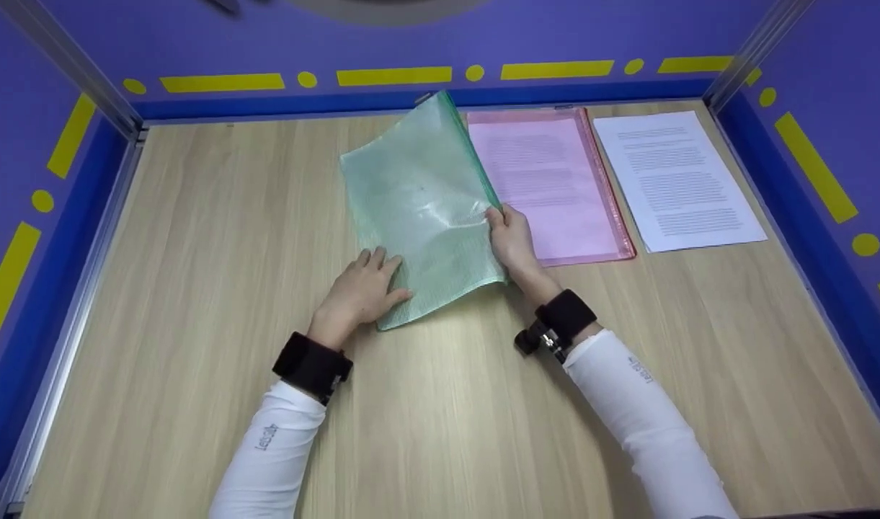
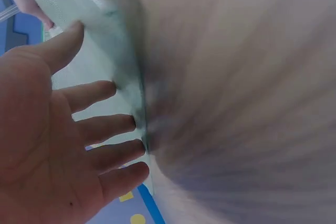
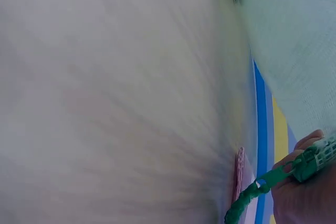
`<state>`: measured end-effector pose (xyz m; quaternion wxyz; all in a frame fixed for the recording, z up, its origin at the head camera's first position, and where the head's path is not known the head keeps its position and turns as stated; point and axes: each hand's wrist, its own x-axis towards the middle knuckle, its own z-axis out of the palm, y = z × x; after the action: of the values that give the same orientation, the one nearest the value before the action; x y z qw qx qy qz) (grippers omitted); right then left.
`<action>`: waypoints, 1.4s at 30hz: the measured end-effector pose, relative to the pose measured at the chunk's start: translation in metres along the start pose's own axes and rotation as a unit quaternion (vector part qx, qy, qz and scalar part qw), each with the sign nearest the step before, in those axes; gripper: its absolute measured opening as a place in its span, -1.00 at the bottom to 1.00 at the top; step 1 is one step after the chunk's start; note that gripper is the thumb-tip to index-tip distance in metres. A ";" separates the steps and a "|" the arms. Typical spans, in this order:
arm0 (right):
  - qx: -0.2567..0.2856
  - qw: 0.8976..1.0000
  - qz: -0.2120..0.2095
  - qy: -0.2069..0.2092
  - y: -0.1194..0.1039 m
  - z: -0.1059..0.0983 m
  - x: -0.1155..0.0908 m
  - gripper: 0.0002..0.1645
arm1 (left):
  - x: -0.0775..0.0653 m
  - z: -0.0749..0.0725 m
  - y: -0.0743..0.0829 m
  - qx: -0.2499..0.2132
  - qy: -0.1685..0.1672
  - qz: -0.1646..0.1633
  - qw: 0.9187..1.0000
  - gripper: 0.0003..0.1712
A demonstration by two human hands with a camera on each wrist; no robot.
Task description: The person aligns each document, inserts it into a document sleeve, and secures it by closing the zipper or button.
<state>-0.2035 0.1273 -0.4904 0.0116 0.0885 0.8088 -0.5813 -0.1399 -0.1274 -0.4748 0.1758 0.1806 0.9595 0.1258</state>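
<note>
A translucent green zip document pouch (image 1: 418, 187) is tilted over the middle of the table, its right edge raised. On that zipped edge, my right hand (image 1: 513, 241) pinches the pouch between thumb and fingers. The right wrist view shows a green zipper pull with a twisted cord (image 3: 278, 177) beside this hand. My left hand (image 1: 360, 288) touches the pouch's lower left side with spread, fairly straight fingers. In the left wrist view, the left hand's palm (image 2: 42, 145) faces the camera, its fingertips along the pouch's edge. What the pouch contains cannot be made out.
A pink zip document pouch (image 1: 548, 187) holding a printed sheet lies right of the green one, partly behind it. Farther right lies a white printed paper (image 1: 681, 180). Blue-purple walls (image 1: 382, 43) with yellow marks border the wooden table (image 1: 216, 238).
</note>
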 end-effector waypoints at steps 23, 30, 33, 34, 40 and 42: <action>-0.082 0.986 0.020 -0.141 0.002 -0.021 -0.019 -0.49 | 0.002 -0.011 -0.032 -0.006 -0.006 -0.045 0.999 -0.04; -0.164 0.969 -0.034 -0.183 0.004 -0.017 -0.027 -0.58 | 0.003 -0.013 -0.040 -0.036 -0.009 -0.053 0.998 -0.04; -0.235 0.948 -0.102 -0.187 0.002 -0.017 -0.033 -0.58 | 0.002 -0.012 -0.034 -0.025 0.019 -0.043 0.999 -0.17; -0.257 0.940 -0.123 -0.189 0.001 -0.016 -0.035 -0.57 | 0.001 -0.011 -0.030 -0.020 0.028 -0.036 0.999 -0.22; -0.361 0.878 -0.198 -0.244 -0.006 -0.013 -0.047 -0.49 | -0.003 -0.004 0.000 -0.012 0.045 0.005 0.999 -0.33; -0.386 0.858 -0.217 -0.261 -0.006 -0.011 -0.050 -0.49 | -0.005 -0.003 0.005 0.004 0.037 0.007 0.999 -0.33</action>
<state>-0.1540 0.1292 -0.4746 0.1292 -0.2553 0.9345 -0.2116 -0.1350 -0.1252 -0.4693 0.1381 0.1834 0.9645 0.1303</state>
